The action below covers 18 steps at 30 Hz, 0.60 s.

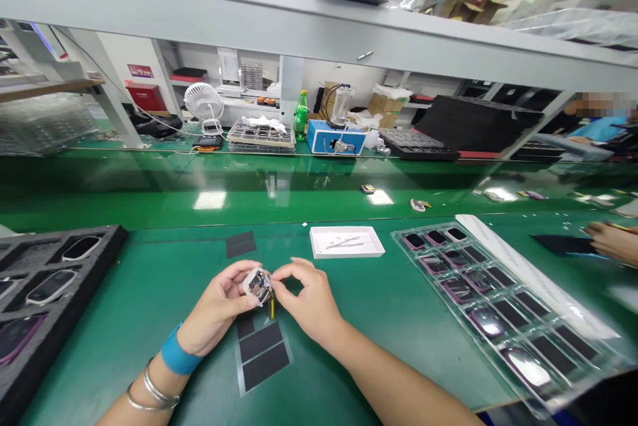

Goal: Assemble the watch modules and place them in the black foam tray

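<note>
Near the tabletop's front edge, the left hand (219, 303) grips a small watch case (258, 284) while the right hand (305, 296) pinches its edge with closed fingertips, apparently mid-fitting, above black strips (262, 354); finishing would need a steady, fine pinch.

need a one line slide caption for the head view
Left hand and right hand hold a small white square device case over the green bench mat, beside a clear plastic parts tray.
</note>
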Tool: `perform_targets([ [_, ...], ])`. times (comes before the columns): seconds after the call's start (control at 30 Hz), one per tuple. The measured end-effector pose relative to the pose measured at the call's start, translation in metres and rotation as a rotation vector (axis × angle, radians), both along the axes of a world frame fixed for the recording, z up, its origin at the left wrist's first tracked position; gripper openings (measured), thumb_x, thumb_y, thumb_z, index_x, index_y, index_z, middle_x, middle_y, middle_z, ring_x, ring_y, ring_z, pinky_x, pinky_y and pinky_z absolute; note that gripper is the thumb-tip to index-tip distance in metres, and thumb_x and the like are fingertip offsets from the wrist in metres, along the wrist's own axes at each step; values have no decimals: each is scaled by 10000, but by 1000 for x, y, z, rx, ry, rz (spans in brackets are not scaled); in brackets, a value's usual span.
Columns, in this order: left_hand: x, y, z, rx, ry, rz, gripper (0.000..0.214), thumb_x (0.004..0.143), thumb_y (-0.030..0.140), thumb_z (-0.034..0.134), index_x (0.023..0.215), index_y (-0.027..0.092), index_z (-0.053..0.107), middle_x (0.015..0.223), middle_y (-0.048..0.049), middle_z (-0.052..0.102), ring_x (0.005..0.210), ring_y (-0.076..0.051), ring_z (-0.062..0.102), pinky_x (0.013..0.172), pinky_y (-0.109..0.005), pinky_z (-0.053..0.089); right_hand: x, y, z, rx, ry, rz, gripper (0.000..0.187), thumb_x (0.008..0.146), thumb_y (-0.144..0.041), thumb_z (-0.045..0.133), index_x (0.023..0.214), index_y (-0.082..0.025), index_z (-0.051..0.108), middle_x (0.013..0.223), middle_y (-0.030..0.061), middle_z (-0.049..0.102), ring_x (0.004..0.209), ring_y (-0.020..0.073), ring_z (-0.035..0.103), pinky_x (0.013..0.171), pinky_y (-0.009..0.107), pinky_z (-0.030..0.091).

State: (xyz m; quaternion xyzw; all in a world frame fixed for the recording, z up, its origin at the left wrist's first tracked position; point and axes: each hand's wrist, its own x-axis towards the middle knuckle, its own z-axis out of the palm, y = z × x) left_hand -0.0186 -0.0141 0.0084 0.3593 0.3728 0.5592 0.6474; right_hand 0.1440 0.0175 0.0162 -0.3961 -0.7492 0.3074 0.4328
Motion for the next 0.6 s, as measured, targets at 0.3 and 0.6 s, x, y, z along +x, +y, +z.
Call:
perform_targets([
  [0.3,0,2,-6,19,81,16,414,552,131,800,934,209,659,909,-24,678,812,-129,602,746,-199,476,1,0,-12,382,-192,-3,142,810,-119,528,722,-207,596,714,-32,676,665,107,574,992,398,291],
  [0.6,-1,1,-1,2,33,59,431,566,163,797,969,187,645,919,-57,667,813,-160,607,723,-231,498,1,2,-10,-106,87,126,86,792,-221,590,868,-201,555,915,29,619,895,145,564,842,327,447],
])
